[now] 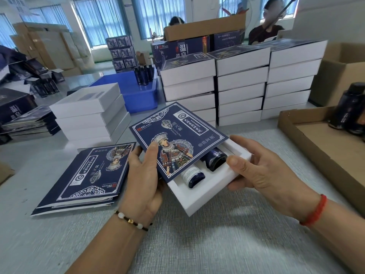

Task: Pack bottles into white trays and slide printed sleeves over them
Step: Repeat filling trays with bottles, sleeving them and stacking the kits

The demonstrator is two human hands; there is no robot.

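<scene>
We have the white tray [205, 196] up off the table [217, 244], held between both hands in front of us, with the printed sleeve [177, 139] already covering its far half. Two dark blue bottles [204, 169] lie side by side in the tray's cut-out slots, only their near ends showing past the sleeve's edge.

Our left hand [144, 175] grips the sleeve by its left edge, thumb pressed flat on the printed face and fingers curled beneath, which looks like a way to hold the flat tube open and square. Our right hand [262, 173] clasps the tray's right rim, thumb on top and fingers under, placed to steady or push the tray. The tray sits slightly askew to the sleeve, so we judge the sliding step about half done.

The tray looks like thick matte white foam or card with squared walls; the sleeve is thin glossy card, navy with white borders and a costumed figure.

Just left lies a small pile of flat sleeves [87, 175], within reach for the next trays. Beyond it is a stack of white trays [88, 113], and behind that a blue plastic bin [136, 91]. Straight ahead stand tall stacks of finished boxes [241, 84]. A shallow cardboard box [325, 147] at right holds more bottles.
</scene>
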